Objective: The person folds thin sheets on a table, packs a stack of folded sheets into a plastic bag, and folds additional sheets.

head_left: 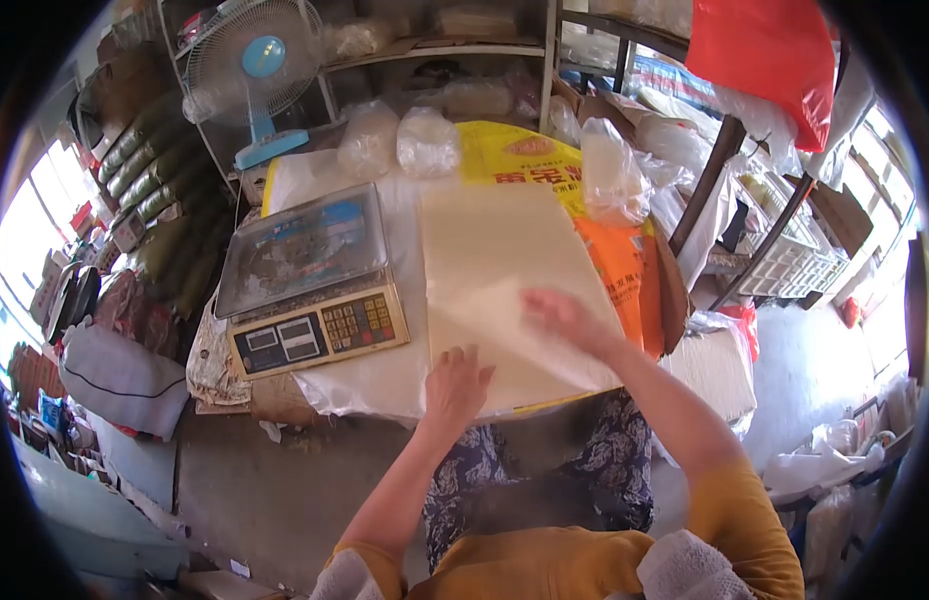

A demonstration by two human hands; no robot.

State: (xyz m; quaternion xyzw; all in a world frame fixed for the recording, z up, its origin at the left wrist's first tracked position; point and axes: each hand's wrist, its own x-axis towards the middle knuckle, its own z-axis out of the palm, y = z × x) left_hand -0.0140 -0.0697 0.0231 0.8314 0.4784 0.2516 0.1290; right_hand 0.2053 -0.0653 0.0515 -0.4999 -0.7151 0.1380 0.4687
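A large cream-coloured rectangular sheet or stack of sheets (505, 240) lies flat on the table; I cannot tell whether it is paper or plastic film. My left hand (460, 388) rests on its near left corner, fingers spread and holding nothing. Over the right half of the sheet, my right hand (560, 315) is smeared by motion, so its fingers and any contact are unclear. Just left of the sheet is a digital scale with a scuffed metal pan (310, 250) and a keypad panel (360, 322).
A fan with a blue base (272, 148) stands at the back left. Bagged bundles (428, 140) and a clear plastic bag (615, 170) line the table's back. Yellow and orange printed sacking (625, 265) lies under the sheet's far and right sides. A red bag (765, 65) hangs upper right.
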